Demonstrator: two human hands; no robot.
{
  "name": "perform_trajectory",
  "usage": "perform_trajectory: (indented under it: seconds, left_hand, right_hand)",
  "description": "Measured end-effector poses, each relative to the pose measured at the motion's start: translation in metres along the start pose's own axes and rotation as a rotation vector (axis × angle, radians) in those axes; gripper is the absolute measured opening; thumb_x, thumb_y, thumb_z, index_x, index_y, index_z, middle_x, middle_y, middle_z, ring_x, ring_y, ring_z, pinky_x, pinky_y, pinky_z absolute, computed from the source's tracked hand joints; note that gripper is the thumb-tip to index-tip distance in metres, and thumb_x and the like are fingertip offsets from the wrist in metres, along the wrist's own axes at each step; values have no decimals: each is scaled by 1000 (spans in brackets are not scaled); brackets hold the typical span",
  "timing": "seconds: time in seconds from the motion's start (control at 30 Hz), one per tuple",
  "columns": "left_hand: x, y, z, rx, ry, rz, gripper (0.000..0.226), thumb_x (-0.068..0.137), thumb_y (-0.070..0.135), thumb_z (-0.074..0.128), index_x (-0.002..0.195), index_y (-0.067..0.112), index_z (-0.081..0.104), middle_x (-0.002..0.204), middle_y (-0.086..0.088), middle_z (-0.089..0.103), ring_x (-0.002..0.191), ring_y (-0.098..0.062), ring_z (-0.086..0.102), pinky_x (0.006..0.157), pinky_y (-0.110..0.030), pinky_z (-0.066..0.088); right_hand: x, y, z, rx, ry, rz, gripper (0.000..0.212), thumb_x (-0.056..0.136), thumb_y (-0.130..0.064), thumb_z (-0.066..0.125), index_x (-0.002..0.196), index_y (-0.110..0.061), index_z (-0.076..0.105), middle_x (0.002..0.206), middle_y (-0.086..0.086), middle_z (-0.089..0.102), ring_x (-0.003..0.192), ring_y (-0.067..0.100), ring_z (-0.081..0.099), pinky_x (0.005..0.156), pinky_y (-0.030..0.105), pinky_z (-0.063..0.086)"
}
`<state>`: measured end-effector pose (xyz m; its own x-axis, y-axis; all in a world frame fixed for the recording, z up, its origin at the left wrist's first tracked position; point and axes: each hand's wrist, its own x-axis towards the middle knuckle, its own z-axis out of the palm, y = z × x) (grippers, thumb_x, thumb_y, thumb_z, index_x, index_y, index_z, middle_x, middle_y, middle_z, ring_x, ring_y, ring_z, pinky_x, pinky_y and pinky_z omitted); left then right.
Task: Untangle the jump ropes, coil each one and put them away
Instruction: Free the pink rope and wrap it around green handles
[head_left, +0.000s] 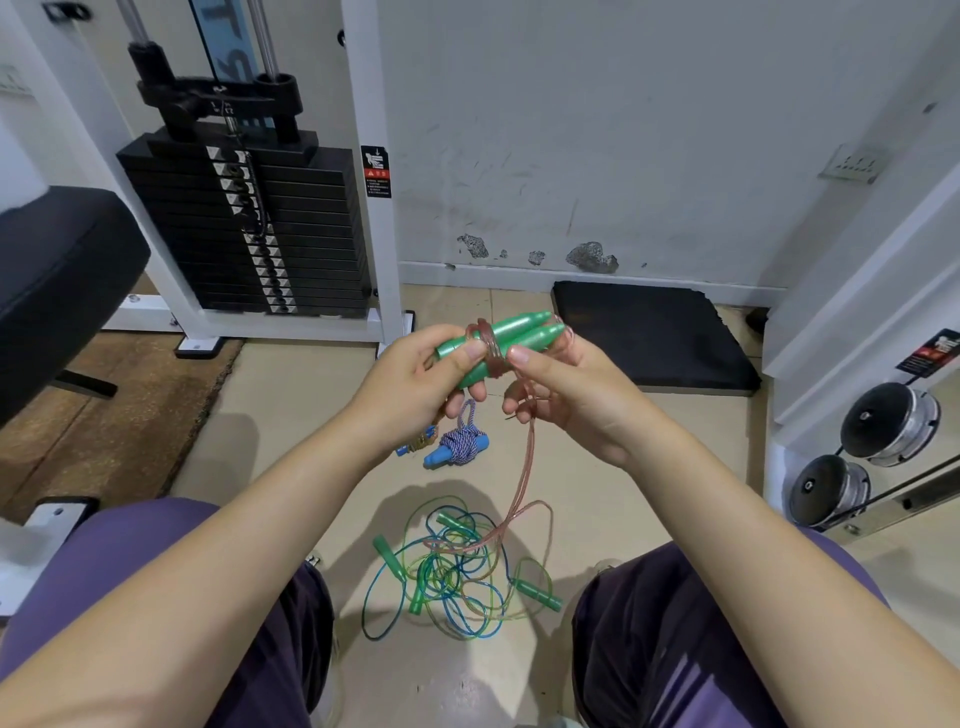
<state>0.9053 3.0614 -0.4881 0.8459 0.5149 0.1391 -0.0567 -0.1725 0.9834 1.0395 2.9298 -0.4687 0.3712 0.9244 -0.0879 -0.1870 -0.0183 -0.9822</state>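
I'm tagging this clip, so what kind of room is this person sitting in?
Most likely a small gym or home workout room: a cable machine's black weight stack stands at the wall, chrome dumbbells sit on a rack, and a black padded bench is beside it.

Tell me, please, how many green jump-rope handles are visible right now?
6: two held together in the left hand, green handles; four in the floor tangle. More may be hidden.

Head-worn view, forward-down, close over hands (498, 384)
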Motion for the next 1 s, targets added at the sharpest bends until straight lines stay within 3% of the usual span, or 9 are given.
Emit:
perform_trajectory:
  seconds: [0.13,0.23,0.37,0.5,0.63,0.73,0.87,1.0]
  left_hand:
    - [5,-2,-3,-8,169,38,16,100,28,54,101,16,65,72,-2,69,49,-15,49,44,-23,35]
    - [8,0,-9,-33,267,36,17,99,32,56,102,19,66,76,-3,71,48,-14,51,44,-23,36]
    - [10,-1,-18,52,373,13,13,98,31,59,95,24,70,79,-3,72,50,-15,55,44,-22,37]
    - [15,-11,-26,291,414,-15,10,93,29,66,83,30,69,74,0,71,50,-16,59,48,-23,40]
    - [15,-19,-20,493,205,-129,9,89,30,70,92,22,74,69,1,70,52,-16,59,54,-32,51]
    - [9,-14,-12,519,-37,-159,11,89,27,71,92,17,73,70,-3,70,51,-15,58,55,-34,53]
    - [2,-4,-1,343,-234,-129,4,92,16,68,92,14,72,60,6,65,47,-13,55,52,-26,49]
    - [-2,-1,4,179,-308,-173,10,94,11,63,98,5,70,70,-6,66,54,-19,55,51,-29,51]
  right_hand:
    - [0,7,5,-93,-41,29,48,86,-12,68,130,-17,50,89,9,68,62,21,58,56,26,42]
    - [-1,15,10,-241,-74,42,43,92,-7,63,131,-16,48,77,7,62,53,19,53,49,24,39]
    - [-5,23,17,-520,-71,28,12,97,-14,57,109,-10,58,70,6,56,46,18,47,44,20,35]
    - [-3,25,18,-670,24,-103,18,96,-22,60,82,-9,59,60,-2,48,47,7,41,50,23,36]
    - [-2,13,13,-782,148,-348,28,92,-19,65,69,-33,57,59,-10,47,56,4,41,55,19,32]
    - [1,6,2,-911,214,-432,21,92,-23,64,74,-30,58,70,-11,53,66,5,48,61,21,36]
    - [6,6,-9,-955,235,-384,19,95,-26,57,76,-25,54,71,-11,51,70,6,47,65,33,39]
    - [4,8,-7,-984,209,-257,24,99,-32,50,78,-20,50,64,-6,52,66,17,47,65,38,41]
